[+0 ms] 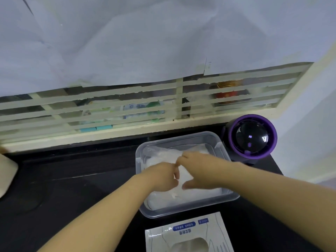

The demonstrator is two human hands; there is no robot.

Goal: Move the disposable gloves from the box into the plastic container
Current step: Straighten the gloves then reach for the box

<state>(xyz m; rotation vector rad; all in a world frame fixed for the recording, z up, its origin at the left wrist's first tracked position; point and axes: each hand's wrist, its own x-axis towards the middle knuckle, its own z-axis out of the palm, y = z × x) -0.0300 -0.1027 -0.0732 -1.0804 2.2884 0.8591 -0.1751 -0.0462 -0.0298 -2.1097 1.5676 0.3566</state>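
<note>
Your black worktop runs back to the cream window ledge. It stretches widest on your left, as far as a beige rounded object at the picture's edge. On the right, room is tight. The clear rectangular plastic container sits just beside the round purple-and-black device. The white, blue-printed glove box lies close in front of the container, its oval opening facing up. The translucent white disposable gloves lie piled inside the container, covering most of its floor. Both hands are over the pile. Your left hand has its grip curled onto the gloves. Your right hand lies on them with the thumb spread, and blur hides whether its grip pinches anything.
</note>
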